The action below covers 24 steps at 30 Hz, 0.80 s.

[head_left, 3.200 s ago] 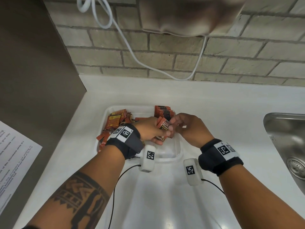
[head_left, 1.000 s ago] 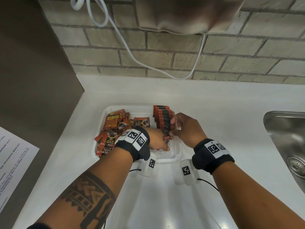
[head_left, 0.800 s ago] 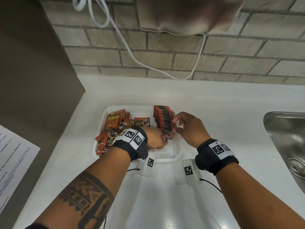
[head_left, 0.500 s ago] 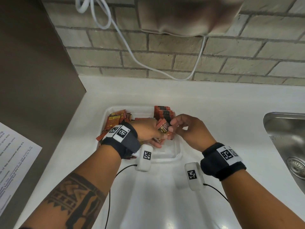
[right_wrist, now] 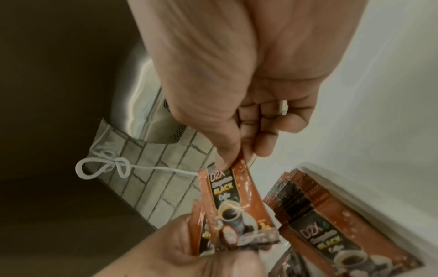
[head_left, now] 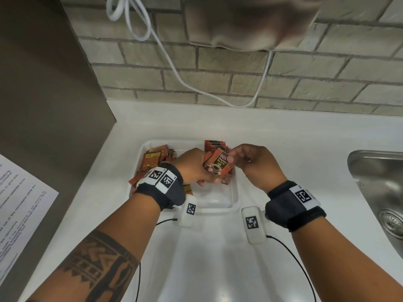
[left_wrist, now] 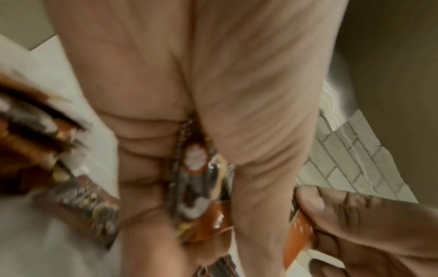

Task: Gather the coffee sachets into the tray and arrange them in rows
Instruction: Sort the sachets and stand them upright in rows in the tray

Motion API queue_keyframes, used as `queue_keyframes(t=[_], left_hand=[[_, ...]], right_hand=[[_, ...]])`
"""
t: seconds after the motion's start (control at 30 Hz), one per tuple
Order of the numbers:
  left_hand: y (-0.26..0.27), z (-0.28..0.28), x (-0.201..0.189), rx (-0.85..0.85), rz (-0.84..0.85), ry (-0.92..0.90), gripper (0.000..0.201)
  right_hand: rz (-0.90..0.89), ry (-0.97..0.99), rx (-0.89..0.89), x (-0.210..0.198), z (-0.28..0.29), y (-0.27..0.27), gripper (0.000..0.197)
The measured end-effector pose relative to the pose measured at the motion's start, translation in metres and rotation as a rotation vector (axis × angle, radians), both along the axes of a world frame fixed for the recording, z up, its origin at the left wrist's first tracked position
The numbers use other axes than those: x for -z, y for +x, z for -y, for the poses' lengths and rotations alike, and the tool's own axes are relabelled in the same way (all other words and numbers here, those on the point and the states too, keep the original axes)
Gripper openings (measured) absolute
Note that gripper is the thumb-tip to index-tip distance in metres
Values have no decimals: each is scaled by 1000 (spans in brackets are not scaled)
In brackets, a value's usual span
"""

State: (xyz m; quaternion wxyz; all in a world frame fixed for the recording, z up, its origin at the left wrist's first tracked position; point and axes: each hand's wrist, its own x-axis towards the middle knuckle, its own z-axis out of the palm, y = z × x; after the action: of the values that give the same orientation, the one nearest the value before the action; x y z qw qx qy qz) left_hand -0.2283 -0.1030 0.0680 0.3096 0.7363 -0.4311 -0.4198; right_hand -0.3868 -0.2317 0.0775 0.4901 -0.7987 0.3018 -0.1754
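Head view, centre: left hand [head_left: 196, 168] grips a small bunch of sachets [head_left: 214, 171] over the clear tray [head_left: 234, 192]. Right hand [head_left: 250, 160] pinches top corner of the front sachet [head_left: 219, 163] w/ thumb + fingers. Neat row of sachets [head_left: 214, 144] at tray's upper right; loose pile [head_left: 152, 160] at its left. Tray sits on white surface [head_left: 283, 138].
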Motion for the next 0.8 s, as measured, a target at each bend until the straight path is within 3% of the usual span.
queue_keyframes(t=[0.07, 0.17, 0.27, 0.4, 0.47, 0.57, 0.8], left_hand=[[5, -6, -8, 52, 124, 110, 32], [12, -11, -17, 77, 401, 341, 53], [8, -8, -15, 231, 590, 399, 56], [-9, 6, -3, 412, 485, 414, 38], [-17, 15, 5, 446, 451, 433, 39], [-25, 24, 15, 459, 458, 485, 49], [-27, 34, 24, 436, 441, 512, 48]], right_hand=[[-70, -126, 5, 0, 3, -2, 7], [-217, -264, -28, 2, 4, -5, 3], [-295, -305, -46, 7, 1, -5, 2], [-352, -321, -71, 11, -3, 2, 4], [-369, -292, -72, 12, -5, 6, 5], [-405, -280, -83, 15, -7, 10, 11], [-400, -271, -75, 20, -4, 11, 10]])
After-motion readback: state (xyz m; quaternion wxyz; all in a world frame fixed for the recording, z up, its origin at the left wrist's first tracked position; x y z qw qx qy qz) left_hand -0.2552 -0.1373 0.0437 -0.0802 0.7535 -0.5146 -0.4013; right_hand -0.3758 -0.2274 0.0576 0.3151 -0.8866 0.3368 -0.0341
